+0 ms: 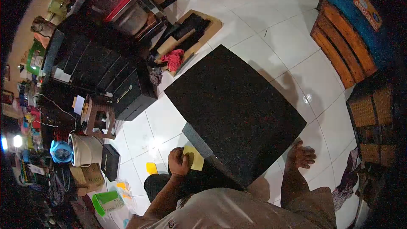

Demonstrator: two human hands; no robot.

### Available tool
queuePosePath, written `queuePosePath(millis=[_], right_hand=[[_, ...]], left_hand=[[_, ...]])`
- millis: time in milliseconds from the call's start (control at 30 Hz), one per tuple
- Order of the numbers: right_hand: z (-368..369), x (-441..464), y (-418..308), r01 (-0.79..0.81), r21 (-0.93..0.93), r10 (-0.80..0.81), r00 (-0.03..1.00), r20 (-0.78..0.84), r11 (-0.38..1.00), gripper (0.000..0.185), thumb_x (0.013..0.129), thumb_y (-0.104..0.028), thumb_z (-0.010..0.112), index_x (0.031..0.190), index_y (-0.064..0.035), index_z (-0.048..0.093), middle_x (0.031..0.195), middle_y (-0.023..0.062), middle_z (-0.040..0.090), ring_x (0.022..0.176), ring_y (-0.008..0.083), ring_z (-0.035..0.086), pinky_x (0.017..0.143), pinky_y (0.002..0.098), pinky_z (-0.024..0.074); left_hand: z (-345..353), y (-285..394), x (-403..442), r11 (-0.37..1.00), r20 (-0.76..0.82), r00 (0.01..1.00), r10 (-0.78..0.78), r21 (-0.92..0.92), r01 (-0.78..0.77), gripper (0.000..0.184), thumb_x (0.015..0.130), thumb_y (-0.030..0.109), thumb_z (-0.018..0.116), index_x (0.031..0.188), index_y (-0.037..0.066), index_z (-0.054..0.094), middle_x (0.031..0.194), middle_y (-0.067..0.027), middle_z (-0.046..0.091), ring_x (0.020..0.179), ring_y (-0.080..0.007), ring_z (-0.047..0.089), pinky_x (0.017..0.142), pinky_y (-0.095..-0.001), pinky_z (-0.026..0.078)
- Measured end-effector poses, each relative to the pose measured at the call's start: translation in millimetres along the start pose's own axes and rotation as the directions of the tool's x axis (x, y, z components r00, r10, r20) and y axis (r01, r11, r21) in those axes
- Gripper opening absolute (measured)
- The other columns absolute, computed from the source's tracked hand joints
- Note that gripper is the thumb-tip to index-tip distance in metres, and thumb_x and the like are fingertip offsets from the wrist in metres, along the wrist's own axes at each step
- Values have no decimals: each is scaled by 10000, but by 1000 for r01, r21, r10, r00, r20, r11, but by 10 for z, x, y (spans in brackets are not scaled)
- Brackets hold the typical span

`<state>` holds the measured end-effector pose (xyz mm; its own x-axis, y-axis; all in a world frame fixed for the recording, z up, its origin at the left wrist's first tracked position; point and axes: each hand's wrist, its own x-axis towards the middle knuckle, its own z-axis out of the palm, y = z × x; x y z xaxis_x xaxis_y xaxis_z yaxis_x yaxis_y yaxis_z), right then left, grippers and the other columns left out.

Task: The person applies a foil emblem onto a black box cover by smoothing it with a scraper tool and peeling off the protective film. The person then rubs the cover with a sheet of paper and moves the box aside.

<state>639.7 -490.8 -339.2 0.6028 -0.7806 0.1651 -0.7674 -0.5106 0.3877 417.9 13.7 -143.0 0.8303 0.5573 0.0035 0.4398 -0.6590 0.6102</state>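
Note:
A large black board or box top (235, 110) lies in front of my body, with a grey strip (197, 140) along its lower left edge. At that lower left side, my left hand (179, 161) has its fingers curled against a yellow sheet (193, 158) and holds it. My right hand (303, 156) is beside the black board's right corner, over the floor, with its fingers apart and nothing in them. A smaller yellow-orange piece (151, 168) lies on the floor left of my left hand.
Black boxes (131, 95) stand at the left beside a brown stool (99, 116) and a white bucket (86, 149). A green container (107, 202) lies at the lower left. Wooden slats (345, 42) are at the upper right, above a woven brown item (373, 114).

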Motion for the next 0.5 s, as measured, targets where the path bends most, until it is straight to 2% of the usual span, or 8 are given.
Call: queuePosePath(millis=[100, 167, 200, 233, 333, 367, 433, 500], right_hand=[[-126, 32, 2, -15, 55, 11, 997, 70, 998, 1185, 943, -926, 356, 1684, -8, 246, 1669, 323, 310, 1500, 552, 322, 1136, 757, 242], [-115, 57, 24, 22, 54, -31, 986, 161, 998, 1188, 950, -931, 325, 1693, -5, 260, 1705, 338, 293, 1521, 586, 317, 1120, 786, 240], [81, 80, 19, 23, 55, -31, 986, 162, 998, 1188, 950, -931, 325, 1693, -5, 260, 1705, 338, 293, 1521, 586, 317, 1120, 786, 240], [454, 121, -6, 59, 95, -33, 966, -258, 994, 1188, 956, -929, 312, 1699, -3, 266, 1716, 345, 292, 1529, 603, 311, 1109, 806, 234], [296, 60, -54, 44, 4, -40, 948, -315, 999, 1185, 967, -923, 295, 1711, -1, 274, 1726, 354, 298, 1548, 627, 297, 1104, 829, 223], [89, 23, -65, 25, -123, -20, 999, 42, 992, 1182, 971, -918, 291, 1716, -1, 275, 1725, 357, 307, 1559, 633, 288, 1110, 831, 219], [179, 72, -89, 14, -85, -5, 994, 110, 996, 1183, 970, -919, 294, 1723, -7, 260, 1733, 354, 292, 1576, 619, 268, 1136, 823, 203], [238, 83, -98, 2, -48, 7, 984, 179, 999, 1184, 969, -919, 297, 1730, -13, 245, 1742, 350, 278, 1593, 605, 247, 1162, 815, 186]], left_hand=[[1, 0, -11, 999, -29, 999, 30, -14, -31, 396, 893, 317, 691, 1155, 22, 727, 1147, -217, 724, 1123, -456, 656, 1024, -536, 498], [29, -24, -28, 999, -37, 999, 33, -18, -34, 399, 896, 324, 693, 1159, 25, 727, 1147, -213, 724, 1122, -453, 656, 1027, -534, 496], [66, -63, -46, 998, -45, 999, -13, -70, 10, 395, 895, 321, 693, 1155, 25, 728, 1153, -212, 726, 1123, -454, 657, 1029, -533, 496], [86, -92, -57, 991, -50, 997, -59, -122, 53, 392, 894, 318, 693, 1152, 26, 730, 1159, -212, 729, 1124, -455, 658, 1030, -532, 497], [59, -50, -21, 997, -23, 998, -59, -42, 58, 387, 895, 326, 689, 1131, 23, 731, 1158, -217, 732, 1125, -458, 658, 1032, -534, 496], [22, 49, -3, 998, -23, 998, -57, -41, 56, 387, 895, 326, 689, 1131, 23, 731, 1158, -217, 732, 1125, -458, 658, 1032, -534, 496], [-69, 307, 25, 1000, -58, 998, -2, 7, 2, 397, 894, 344, 687, 1115, 18, 733, 1143, -219, 736, 1114, -462, 662, 1021, -537, 505], [34, 111, 1, 1000, -87, 996, 13, -21, -15, 401, 896, 348, 686, 1114, 15, 733, 1138, -221, 736, 1109, -462, 664, 1011, -538, 511]])
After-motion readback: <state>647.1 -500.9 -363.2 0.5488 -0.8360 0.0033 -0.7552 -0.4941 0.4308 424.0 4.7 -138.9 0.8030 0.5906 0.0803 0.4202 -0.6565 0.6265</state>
